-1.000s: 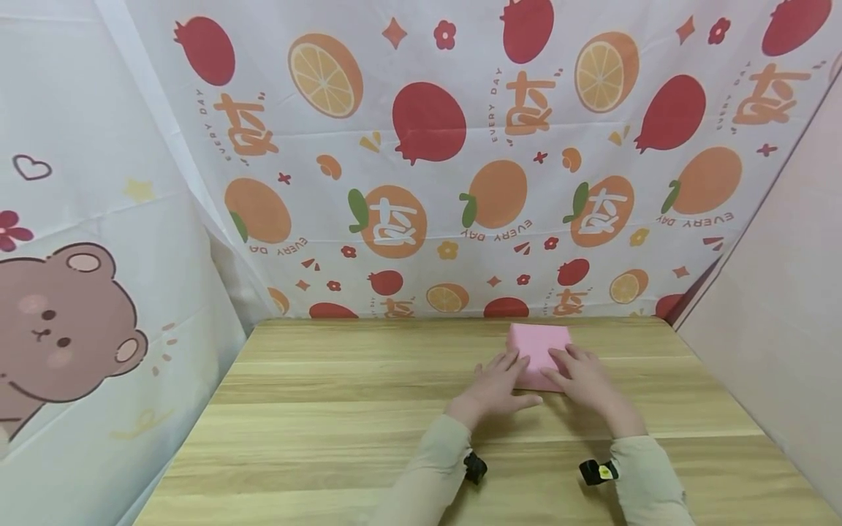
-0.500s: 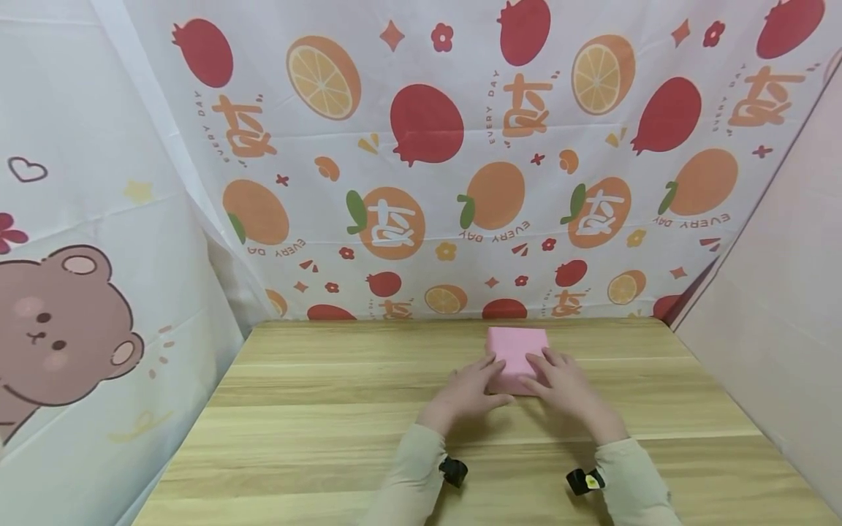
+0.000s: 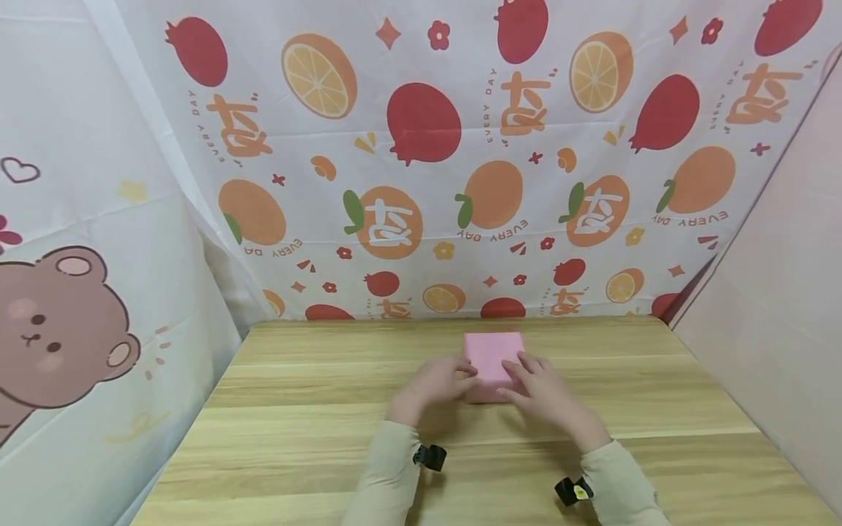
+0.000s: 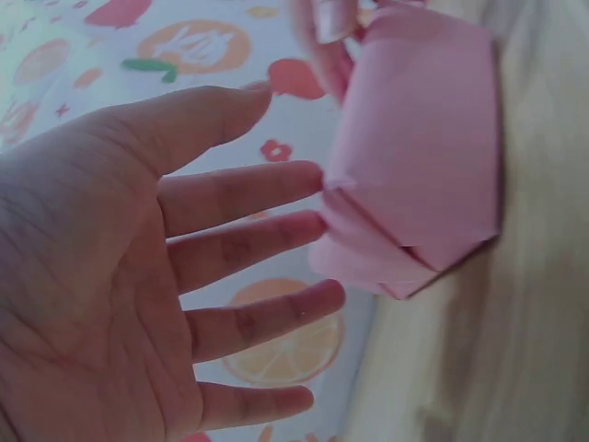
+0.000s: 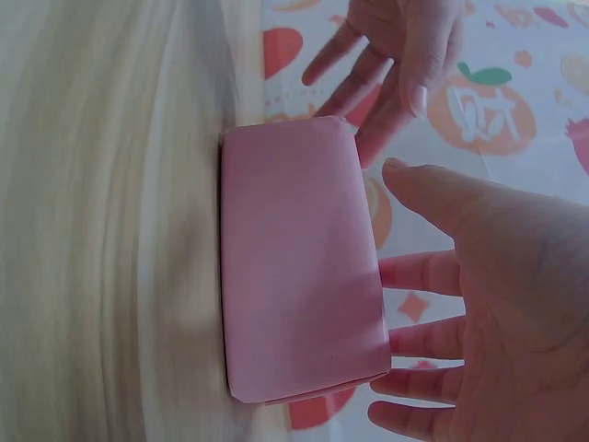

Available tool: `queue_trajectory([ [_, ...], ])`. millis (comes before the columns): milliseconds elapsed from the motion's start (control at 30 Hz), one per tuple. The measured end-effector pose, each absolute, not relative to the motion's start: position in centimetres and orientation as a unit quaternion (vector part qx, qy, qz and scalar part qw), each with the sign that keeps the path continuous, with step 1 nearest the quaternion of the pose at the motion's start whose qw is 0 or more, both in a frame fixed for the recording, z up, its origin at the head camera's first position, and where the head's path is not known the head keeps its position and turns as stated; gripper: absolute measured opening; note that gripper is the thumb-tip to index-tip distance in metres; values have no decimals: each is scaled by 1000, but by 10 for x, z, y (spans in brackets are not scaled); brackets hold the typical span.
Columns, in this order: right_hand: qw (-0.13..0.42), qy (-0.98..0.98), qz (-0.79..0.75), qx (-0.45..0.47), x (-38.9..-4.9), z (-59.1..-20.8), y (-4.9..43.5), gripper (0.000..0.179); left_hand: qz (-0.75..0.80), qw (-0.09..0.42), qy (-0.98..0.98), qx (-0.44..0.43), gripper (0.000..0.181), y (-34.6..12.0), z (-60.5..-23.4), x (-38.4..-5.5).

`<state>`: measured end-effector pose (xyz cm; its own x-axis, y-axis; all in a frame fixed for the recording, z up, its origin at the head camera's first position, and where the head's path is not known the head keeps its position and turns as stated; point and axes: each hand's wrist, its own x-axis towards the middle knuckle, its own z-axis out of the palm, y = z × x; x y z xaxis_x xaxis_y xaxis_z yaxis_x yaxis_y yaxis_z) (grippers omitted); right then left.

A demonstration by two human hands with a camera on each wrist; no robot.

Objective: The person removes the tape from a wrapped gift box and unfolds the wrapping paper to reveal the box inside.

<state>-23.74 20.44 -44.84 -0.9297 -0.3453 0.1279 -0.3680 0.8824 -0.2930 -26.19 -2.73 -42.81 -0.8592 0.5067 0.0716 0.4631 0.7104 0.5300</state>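
Your left hand (image 3: 435,385) and right hand (image 3: 552,396), both open, flank the pink rectangular box (image 3: 490,358), now shifted leftward, suggesting repositioning.

There are one box (image 3: 490,352), two hands (image 3: 430,383) (image 3: 547,396), two sleeves (image 3: 384,471) (image 3: 621,486), two black devices (image 3: 433,457) (image 3: 566,492), one table (image 3: 296,438).

Before you, a plain pink box (image 3: 493,354) rests flat on the table (image 3: 309,438) near its far edge, folded seams showing at one end.
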Motion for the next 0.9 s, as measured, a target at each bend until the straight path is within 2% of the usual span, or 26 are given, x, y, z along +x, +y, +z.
queue_trajectory([
  [267,20,-961,193,196,-232,-447,190,67,323,48,914,241,33,-49,-418,-258],
  [500,41,-917,345,198,-245,-433,202,67,395,10,898,193,40,-54,-425,-268],
  [600,24,-901,398,169,-256,-431,207,65,438,-10,887,147,41,-53,-430,-272],
  [733,-32,-869,485,94,-269,-435,208,64,500,-24,863,71,45,-52,-438,-275],
  [900,-66,-764,641,13,-280,-452,205,67,555,2,831,31,55,-46,-450,-279],
])
